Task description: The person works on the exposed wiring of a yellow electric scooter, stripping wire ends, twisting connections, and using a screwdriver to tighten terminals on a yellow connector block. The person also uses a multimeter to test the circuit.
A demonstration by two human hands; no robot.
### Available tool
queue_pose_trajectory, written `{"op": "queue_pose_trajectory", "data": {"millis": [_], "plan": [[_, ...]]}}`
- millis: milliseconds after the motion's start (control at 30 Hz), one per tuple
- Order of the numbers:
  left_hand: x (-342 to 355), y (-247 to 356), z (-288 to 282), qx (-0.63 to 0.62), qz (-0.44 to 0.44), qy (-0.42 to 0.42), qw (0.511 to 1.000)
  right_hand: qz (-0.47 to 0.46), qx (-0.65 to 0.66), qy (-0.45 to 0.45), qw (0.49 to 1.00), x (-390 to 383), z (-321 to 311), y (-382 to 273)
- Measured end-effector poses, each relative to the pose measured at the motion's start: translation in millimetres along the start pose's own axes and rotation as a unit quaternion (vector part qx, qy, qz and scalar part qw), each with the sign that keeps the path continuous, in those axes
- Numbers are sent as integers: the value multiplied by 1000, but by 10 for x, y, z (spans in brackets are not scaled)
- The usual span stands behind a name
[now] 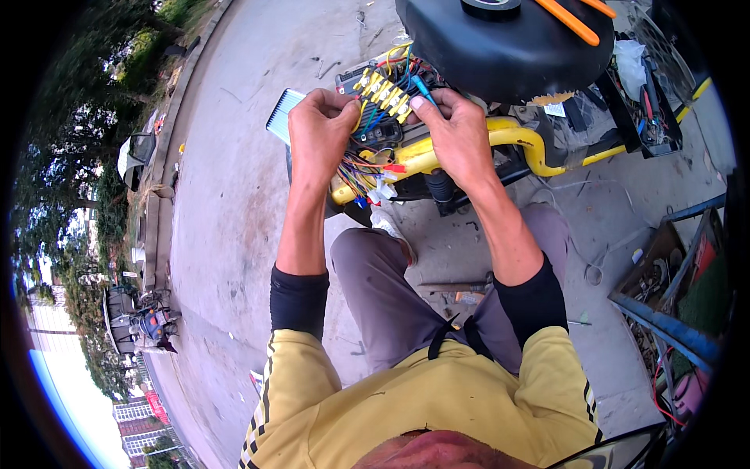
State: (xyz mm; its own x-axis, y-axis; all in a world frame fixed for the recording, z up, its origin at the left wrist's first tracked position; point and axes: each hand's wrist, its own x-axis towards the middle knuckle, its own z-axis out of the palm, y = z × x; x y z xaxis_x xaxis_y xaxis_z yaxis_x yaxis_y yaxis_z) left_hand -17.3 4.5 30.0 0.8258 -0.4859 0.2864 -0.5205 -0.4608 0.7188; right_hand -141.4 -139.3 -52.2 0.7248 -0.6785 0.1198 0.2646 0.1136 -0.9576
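A yellow strip with a row of pale metal contacts, like a terminal block (384, 95), sits between my two hands above a bundle of wires. My left hand (320, 133) is closed at the strip's left side, its fingertips pinching a yellow wire (358, 117). On the other side my right hand (459, 134) is closed, thumb and fingers at the strip's right end. A teal cylindrical piece (423, 89) lies against the right fingertips; its kind is unclear. Below the strip hang loose coloured wires (361, 173) with small red and white connectors.
A yellow tubular vehicle frame (516, 139) runs beneath my right hand. Over it sits a black seat-like cover (508, 59) with orange-handled pliers (570, 22) on top. A finned metal box (283, 115) is beside my left hand. A blue metal rack (664, 320) stands at right.
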Motion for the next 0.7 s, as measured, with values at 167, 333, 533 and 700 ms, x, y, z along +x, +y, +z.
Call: {"op": "queue_pose_trajectory", "data": {"millis": [167, 333, 533, 700], "plan": [[-2, 81, -58, -15, -39, -25, 999, 12, -12, -15, 1000, 7, -14, -19], [-8, 27, -64, -70, -48, -46, 995, 27, -11, -27, 999, 7, -32, -48], [-24, -101, -97, -60, -2, -29, 998, 22, -30, -17, 999, -13, -21, -75], [-112, 56, -97, 97, 21, 24, 995, 27, -33, -13, 999, -23, -19, -108]]}}
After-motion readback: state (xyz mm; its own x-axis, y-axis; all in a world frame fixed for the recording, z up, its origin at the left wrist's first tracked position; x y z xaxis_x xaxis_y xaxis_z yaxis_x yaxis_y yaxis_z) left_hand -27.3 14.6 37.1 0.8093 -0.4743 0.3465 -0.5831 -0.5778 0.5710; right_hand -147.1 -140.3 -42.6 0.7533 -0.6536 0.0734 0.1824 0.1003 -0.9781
